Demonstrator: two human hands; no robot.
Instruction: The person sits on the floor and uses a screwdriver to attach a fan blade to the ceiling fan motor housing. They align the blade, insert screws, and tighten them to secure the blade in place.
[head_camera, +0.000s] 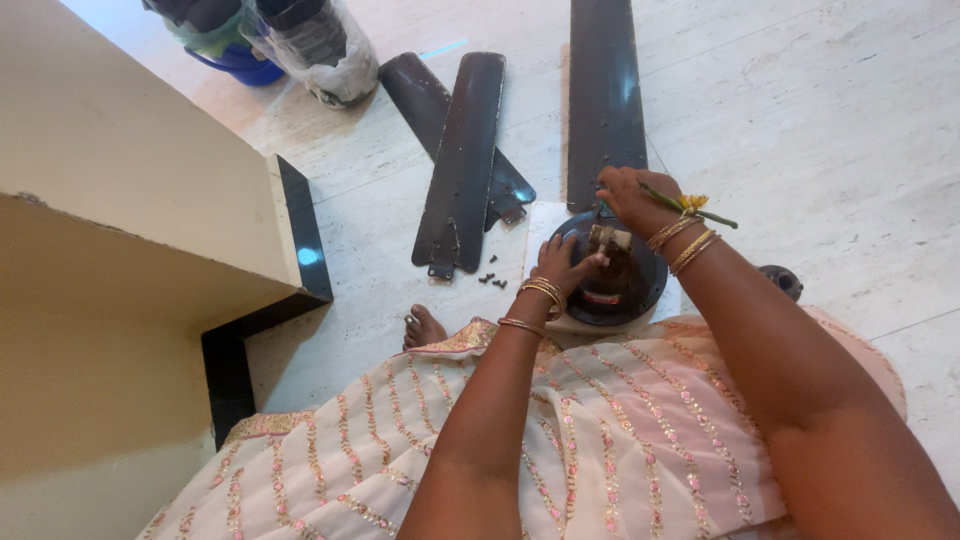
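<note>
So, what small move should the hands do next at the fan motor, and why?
Probably turn the screwdriver in the right hand at the root of the attached blade, while the left hand steadies the motor. Two blades already lie loose on the floor with small screws beside them; one blade seems joined to the motor.

At frame centre, the left hand (562, 265) rests on a round dark ceiling-fan motor housing (640, 285); the right hand (630, 195) grips a yellow-handled screwdriver (690, 206) where the long dark blade (603, 95) joins it.
</note>
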